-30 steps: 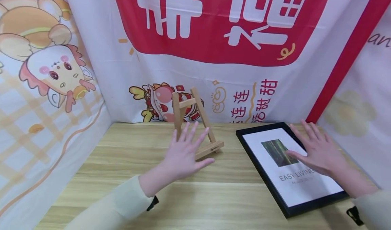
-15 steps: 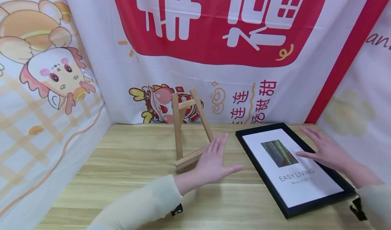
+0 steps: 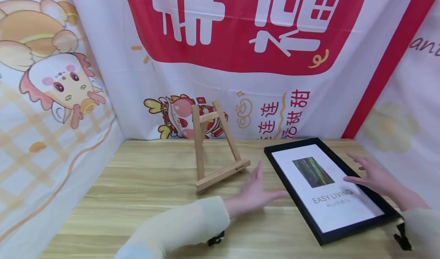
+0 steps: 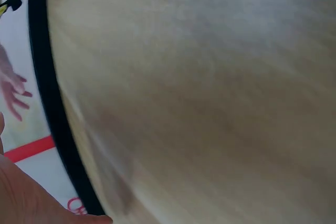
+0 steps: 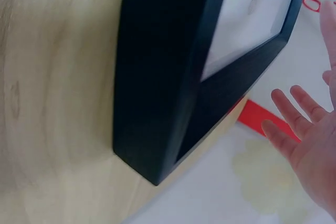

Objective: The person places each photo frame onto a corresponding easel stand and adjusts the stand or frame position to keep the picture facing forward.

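Lettering [image 3: 332, 196] reading "EASY LIVING" crosses the white sheet [image 3: 347, 217] inside a black picture frame [image 3: 296, 196], with a smaller line beneath that starts "A4" and is too small to follow further. A mark on the ledge of the wooden easel [image 3: 223, 175] is likewise too small to read. The back cloth [image 3: 330, 102] carries big white Chinese characters on a red patch [image 3: 237, 49], and lower down red ones, among them 连连 and 甜甜; part of a dark word shows on the right-hand cloth [image 3: 388, 125]. The frame lies face up on the right of a wood-grained bench [image 3: 137, 175], and the easel stands left of it, near the back. A cartoon animal [image 3: 58, 83] decorates the left-hand cloth. The left hand [image 3: 254, 194] is spread wide, thumb out, between easel and frame, just beside the frame's edge. The right hand [image 3: 378, 180] is at the opposite edge, thumb and fingers apart, holding nothing; whether either touches the frame, I cannot tell.
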Available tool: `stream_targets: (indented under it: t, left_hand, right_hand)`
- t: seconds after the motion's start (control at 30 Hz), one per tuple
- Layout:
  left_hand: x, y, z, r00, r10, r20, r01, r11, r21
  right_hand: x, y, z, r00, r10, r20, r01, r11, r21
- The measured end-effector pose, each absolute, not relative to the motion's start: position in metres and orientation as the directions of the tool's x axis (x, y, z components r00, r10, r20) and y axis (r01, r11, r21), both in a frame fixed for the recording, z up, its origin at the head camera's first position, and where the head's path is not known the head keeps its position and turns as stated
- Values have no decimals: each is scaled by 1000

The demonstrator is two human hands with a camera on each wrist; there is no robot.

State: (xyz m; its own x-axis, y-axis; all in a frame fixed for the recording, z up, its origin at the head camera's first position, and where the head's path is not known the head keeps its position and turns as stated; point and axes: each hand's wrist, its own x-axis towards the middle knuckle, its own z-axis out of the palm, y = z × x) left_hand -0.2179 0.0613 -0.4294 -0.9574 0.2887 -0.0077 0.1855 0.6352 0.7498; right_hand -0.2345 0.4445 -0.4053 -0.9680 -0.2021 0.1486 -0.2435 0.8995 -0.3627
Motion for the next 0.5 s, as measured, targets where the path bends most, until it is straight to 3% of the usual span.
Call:
stream_targets:
  t: [0.17, 0.5]
  left_hand:
    - [-217, 84, -437, -965, 245, -96, 82, 628, 774]
    - [-226, 122, -439, -979, 179, -97, 77, 767, 637]
  right_hand:
    - [-236, 457, -414, -974, -193, 121, -225, 896, -382]
    - [-240, 478, -427, -986, -160, 38, -163, 915, -369]
